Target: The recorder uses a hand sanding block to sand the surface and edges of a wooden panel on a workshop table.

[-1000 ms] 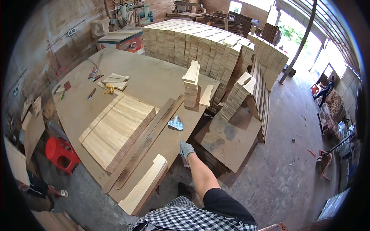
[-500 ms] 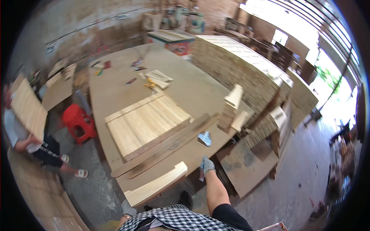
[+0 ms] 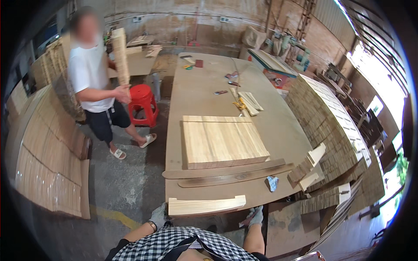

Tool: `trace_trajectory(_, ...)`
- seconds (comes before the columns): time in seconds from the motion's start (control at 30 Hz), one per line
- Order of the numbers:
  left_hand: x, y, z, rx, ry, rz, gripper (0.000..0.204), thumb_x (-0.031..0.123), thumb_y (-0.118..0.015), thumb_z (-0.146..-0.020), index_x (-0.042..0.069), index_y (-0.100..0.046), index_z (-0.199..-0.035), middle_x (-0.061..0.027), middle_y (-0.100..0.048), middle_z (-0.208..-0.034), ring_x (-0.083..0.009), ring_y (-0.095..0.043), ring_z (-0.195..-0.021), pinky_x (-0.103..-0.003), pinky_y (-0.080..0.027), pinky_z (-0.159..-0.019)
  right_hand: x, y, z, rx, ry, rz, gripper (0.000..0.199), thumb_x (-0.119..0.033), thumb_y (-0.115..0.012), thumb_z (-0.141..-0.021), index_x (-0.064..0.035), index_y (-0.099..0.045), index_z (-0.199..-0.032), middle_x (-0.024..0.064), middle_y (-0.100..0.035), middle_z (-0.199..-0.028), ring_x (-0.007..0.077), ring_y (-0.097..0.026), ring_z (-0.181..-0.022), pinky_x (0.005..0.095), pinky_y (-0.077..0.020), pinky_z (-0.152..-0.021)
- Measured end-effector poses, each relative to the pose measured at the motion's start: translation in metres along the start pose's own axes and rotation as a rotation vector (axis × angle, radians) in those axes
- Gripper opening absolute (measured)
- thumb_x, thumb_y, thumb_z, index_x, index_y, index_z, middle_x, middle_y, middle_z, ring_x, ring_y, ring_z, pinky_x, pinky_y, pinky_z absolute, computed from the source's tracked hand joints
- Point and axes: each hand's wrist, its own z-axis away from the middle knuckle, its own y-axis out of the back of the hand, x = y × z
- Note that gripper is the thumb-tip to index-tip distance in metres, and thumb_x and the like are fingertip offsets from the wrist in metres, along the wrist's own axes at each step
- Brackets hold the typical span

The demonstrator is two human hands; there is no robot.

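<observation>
My left hand [image 3: 158, 215], in a grey glove, is at the table's front left corner, beside the end of a pale shaped wooden rail [image 3: 207, 205]. Its fingers are too unclear to read. Just past the rail's other end, my gloved right hand [image 3: 256, 216] is low at the table edge, closed round a small pinkish and bluish piece that I cannot make out. Behind the rail lie two long brown wooden slats [image 3: 235, 177]. Beyond them rests a stack of pale wooden panels [image 3: 222, 139]. A crumpled blue-and-white cloth [image 3: 272, 183] lies to the right.
At left, a person [image 3: 91, 74] holds a wooden panel [image 3: 120, 56] beside a red stool [image 3: 143, 104]. Wood pieces [image 3: 307, 167] stand at the table's right edge. Large stacks of boards [image 3: 324, 126] rise beyond it, and another stack [image 3: 52, 152] stands left. Yellow-handled tools [image 3: 239, 104] lie farther back.
My view has swung left, so the table sits farther right. The person at left now stands in fuller view, the panel turned edge-on. My right hand has drawn nearer to me.
</observation>
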Motion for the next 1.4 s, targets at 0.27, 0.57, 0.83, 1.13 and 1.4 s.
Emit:
trace_trajectory(0.27,-0.108,-0.031,0.005,-0.376,0.257,2.05,0.041,0.038,-0.048,-0.092,0.007,-0.049,-0.119,-0.0106,-0.057,-0.108,-0.0234,-0.056,-0.097,-0.04,-0.049,-0.078,0.16,0.076,0.008,-0.004,-0.215,0.05,0.053,-0.063,-0.033,-0.088,-0.0156,-0.055,-0.096,0.0024,-0.055,-0.079,0.0192,-0.047,-0.065,0.0318,-0.0377,-0.056)
trace_trajectory(0.57,-0.028,0.01,-0.086,-0.15,0.391,1.138,0.04,0.023,-0.047,-0.092,0.006,-0.042,-0.127,-0.0141,-0.05,-0.12,-0.0222,-0.051,-0.107,-0.034,-0.043,-0.091,0.206,0.097,0.072,-0.045,-0.288,0.24,0.065,-0.067,-0.027,-0.086,-0.0125,-0.054,-0.107,0.0043,-0.059,-0.085,0.0202,-0.046,-0.064,0.0309,-0.0369,-0.055)
trace_trajectory(0.83,0.006,0.027,-0.105,-0.174,0.478,1.472,0.044,0.034,-0.052,-0.091,0.004,-0.048,-0.122,-0.0094,-0.057,-0.112,-0.017,-0.055,-0.1,-0.031,-0.045,-0.087,0.255,0.201,0.06,-0.021,-0.244,0.233,0.064,-0.061,-0.036,-0.088,-0.0072,-0.047,-0.121,0.0082,-0.059,-0.088,0.0209,-0.05,-0.064,0.0331,-0.0408,-0.053)
trace_trajectory(1.13,-0.005,0.023,-0.104,-0.19,0.379,1.222,0.043,0.036,-0.053,-0.09,0.004,-0.052,-0.119,-0.0077,-0.059,-0.109,-0.0154,-0.056,-0.097,-0.031,-0.045,-0.084,0.244,0.174,0.116,-0.019,-0.398,0.59,0.065,-0.058,-0.036,-0.089,-0.0057,-0.044,-0.125,0.0108,-0.059,-0.091,0.0226,-0.053,-0.068,0.0344,-0.0433,-0.055)
trace_trajectory(1.4,-0.029,0.01,-0.114,-0.219,0.364,1.34,0.05,0.039,-0.053,-0.089,0.002,-0.05,-0.122,-0.0081,-0.058,-0.114,-0.016,-0.053,-0.102,-0.03,-0.042,-0.089,0.228,0.085,0.175,-0.002,-0.404,0.416,0.062,-0.058,-0.034,-0.09,-0.0066,-0.045,-0.123,0.0145,-0.06,-0.089,0.0254,-0.055,-0.065,0.0379,-0.0463,-0.059)
